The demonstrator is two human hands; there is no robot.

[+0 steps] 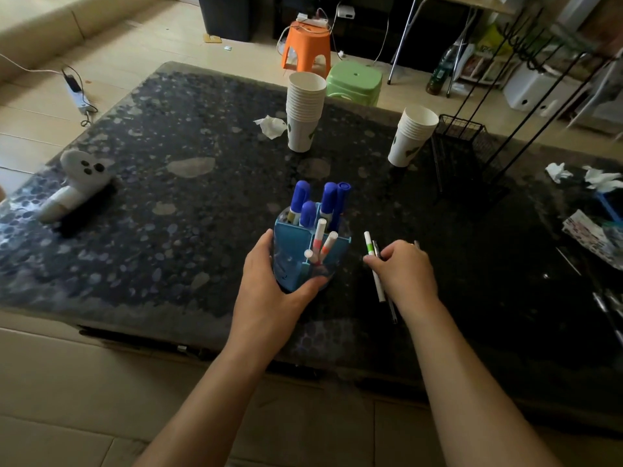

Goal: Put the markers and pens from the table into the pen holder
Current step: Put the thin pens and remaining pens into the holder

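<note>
**Holder steadied, pens under your right hand**

Your left hand [269, 281] was wrapped around the near side of the blue holder [296, 264], gripping it where it stood upright on the dark bench [168, 230], near the front edge. Blue-capped markers [301, 195] stood in its far compartments, and white pens with red bands [318, 237] leaned in a nearer one. Just right of the holder, your right hand [406, 271] was curled over a white pen with a green band [371, 251] and a darker pen [391, 308] lying beside it on the bench; your fingertips touched them, but I cannot tell whether the grip had closed. Farther back stood two stacks of paper cups [305, 109], well apart from the holder.
</note>
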